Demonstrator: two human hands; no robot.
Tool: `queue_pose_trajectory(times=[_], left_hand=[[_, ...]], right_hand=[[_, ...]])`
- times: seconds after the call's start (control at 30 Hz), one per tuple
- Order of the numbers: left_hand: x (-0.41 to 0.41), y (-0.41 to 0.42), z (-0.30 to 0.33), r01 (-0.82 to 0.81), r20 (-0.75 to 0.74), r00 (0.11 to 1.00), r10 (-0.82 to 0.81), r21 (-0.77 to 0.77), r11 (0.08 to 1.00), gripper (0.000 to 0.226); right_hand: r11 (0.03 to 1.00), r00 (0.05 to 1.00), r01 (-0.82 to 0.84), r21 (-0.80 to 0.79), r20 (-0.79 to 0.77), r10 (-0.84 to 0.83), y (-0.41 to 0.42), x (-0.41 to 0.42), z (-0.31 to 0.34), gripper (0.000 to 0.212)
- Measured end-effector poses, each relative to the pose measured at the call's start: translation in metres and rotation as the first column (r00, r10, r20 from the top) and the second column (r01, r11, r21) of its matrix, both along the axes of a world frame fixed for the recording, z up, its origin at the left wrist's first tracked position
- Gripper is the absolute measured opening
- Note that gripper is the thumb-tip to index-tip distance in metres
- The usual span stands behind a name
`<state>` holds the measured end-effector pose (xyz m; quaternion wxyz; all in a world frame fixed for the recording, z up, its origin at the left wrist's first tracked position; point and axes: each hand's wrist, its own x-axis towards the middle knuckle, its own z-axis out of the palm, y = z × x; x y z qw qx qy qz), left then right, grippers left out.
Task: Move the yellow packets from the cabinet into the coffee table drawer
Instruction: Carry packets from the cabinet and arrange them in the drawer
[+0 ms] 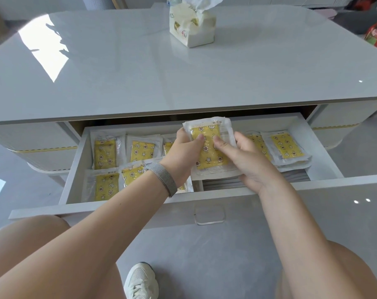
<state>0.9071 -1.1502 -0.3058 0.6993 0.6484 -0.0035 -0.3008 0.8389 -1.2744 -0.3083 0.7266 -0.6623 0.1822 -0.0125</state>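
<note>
Above the open drawer [75, 169] at the bench's near edge, a stack of yellow packets [209, 145] is being clamped by left hand [184, 152] and right hand [246, 160]; judged light, soft, slippery, best gripped at the side edges.

The tabletop [118, 67] is glossy and smooth, throwing back window light. The yellow packets [209, 145] sit in crinkly, shiny clear plastic. The tissue pack [192, 26] wears soft plastic film, the wristband [162, 179] looks like woven mesh, and the floor [205, 255] is matt.
</note>
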Motion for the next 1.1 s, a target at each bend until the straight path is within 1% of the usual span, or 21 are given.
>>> queue_pose_trajectory(times=[0.07, 0.13, 0.2, 0.23, 0.27, 0.3, 0.33, 0.37, 0.4, 0.43, 0.47, 0.53, 0.57, 0.63, 0.67, 0.7, 0.77, 0.83, 0.93, 1.03, 1.1], left_hand=[[0.000, 0.000, 0.000, 0.024, -0.049, 0.998, -0.027, -0.054, 0.998, 0.037], [-0.002, -0.003, 0.001, 0.041, -0.079, 0.996, -0.048, -0.095, 0.995, 0.036], [-0.003, -0.005, 0.003, 0.051, -0.095, 0.994, -0.061, -0.100, 0.994, 0.039], [-0.003, -0.005, 0.004, 0.067, -0.089, 0.993, -0.074, -0.076, 0.995, 0.044], [-0.002, -0.004, 0.007, 0.119, -0.044, 0.992, -0.119, 0.005, 0.993, 0.052], [0.000, 0.000, 0.013, 0.218, 0.048, 0.972, -0.229, 0.169, 0.961, 0.059], [0.002, 0.005, 0.020, 0.296, 0.154, 0.912, -0.381, 0.400, 0.868, 0.060], [0.005, 0.011, 0.025, 0.289, 0.236, 0.817, -0.525, 0.621, 0.729, 0.057], [0.009, 0.018, 0.029, 0.234, 0.279, 0.709, -0.647, 0.773, 0.590, 0.056], [0.013, 0.024, 0.034, 0.168, 0.289, 0.621, -0.729, 0.859, 0.484, 0.058], [0.016, 0.030, 0.037, 0.105, 0.276, 0.565, -0.778, 0.911, 0.399, 0.057], [0.024, 0.040, 0.037, -0.026, 0.242, 0.509, -0.826, 0.964, 0.266, 0.050], [0.027, 0.042, 0.034, -0.072, 0.234, 0.496, -0.836, 0.971, 0.229, 0.047], [0.030, 0.043, 0.030, -0.101, 0.211, 0.475, -0.854, 0.977, 0.185, 0.040], [0.030, 0.043, 0.030, -0.096, 0.191, 0.467, -0.863, 0.982, 0.165, 0.038], [0.030, 0.043, 0.028, -0.090, 0.173, 0.459, -0.872, 0.985, 0.148, 0.037], [0.028, 0.043, 0.027, -0.084, 0.145, 0.450, -0.881, 0.989, 0.120, 0.037], [0.027, 0.043, 0.030, -0.090, 0.145, 0.453, -0.880, 0.989, 0.117, 0.038], [0.026, 0.042, 0.034, -0.077, 0.145, 0.456, -0.878, 0.989, 0.123, 0.037], [0.027, 0.040, 0.036, -0.077, 0.141, 0.456, -0.879, 0.990, 0.119, 0.033], [0.027, 0.037, 0.036, -0.080, 0.157, 0.444, -0.882, 0.987, 0.136, 0.026]], right_hand=[[0.997, 0.998, 0.057, 0.050, -0.041, -0.055, -0.001, 0.001, 0.001, 0.045], [0.995, 0.993, 0.099, 0.030, -0.063, -0.097, -0.001, 0.001, 0.001, 0.059], [0.994, 0.991, 0.111, 0.008, -0.080, -0.110, -0.002, 0.001, 0.000, 0.060], [0.994, 0.990, 0.111, 0.002, -0.087, -0.111, -0.002, 0.001, 0.000, 0.056], [0.995, 0.990, 0.103, -0.003, -0.095, -0.103, -0.002, 0.000, 0.000, 0.051], [0.995, 0.988, 0.096, -0.019, -0.117, -0.098, -0.002, 0.001, 0.000, 0.046], [0.996, 0.986, 0.089, -0.030, -0.137, -0.093, -0.002, 0.001, 0.000, 0.043], [0.995, 0.983, 0.092, -0.038, -0.156, -0.096, -0.002, 0.002, -0.001, 0.042], [0.994, 0.980, 0.101, -0.032, -0.167, -0.105, -0.003, 0.002, -0.002, 0.041], [0.992, 0.976, 0.118, -0.031, -0.182, -0.122, -0.003, 0.002, -0.002, 0.041], [0.989, 0.970, 0.139, -0.038, -0.194, -0.144, -0.004, 0.003, -0.003, 0.039], [0.983, 0.962, 0.175, -0.050, -0.204, -0.182, -0.008, 0.003, -0.004, 0.031], [0.979, 0.955, 0.194, -0.064, -0.215, -0.203, -0.010, 0.004, -0.006, 0.031], [0.971, 0.942, 0.183, -0.152, -0.255, -0.218, -0.016, 0.008, -0.005, 0.051], [0.966, 0.938, 0.139, -0.219, -0.285, -0.199, -0.019, 0.011, -0.006, 0.067], [0.953, 0.930, 0.092, -0.287, -0.317, -0.186, -0.023, 0.013, -0.009, 0.075], [0.930, 0.909, 0.019, -0.367, -0.381, -0.168, -0.030, 0.017, -0.018, 0.068], [0.930, 0.874, -0.069, -0.361, -0.472, -0.119, -0.031, 0.020, -0.024, 0.063], [0.913, 0.794, -0.227, -0.339, -0.608, -0.028, -0.023, 0.025, -0.021, 0.079], [0.851, 0.669, -0.405, -0.335, -0.743, 0.026, -0.017, 0.030, -0.014, 0.076], [0.855, 0.574, -0.456, -0.247, -0.816, 0.070, -0.013, 0.034, -0.010, 0.074]])
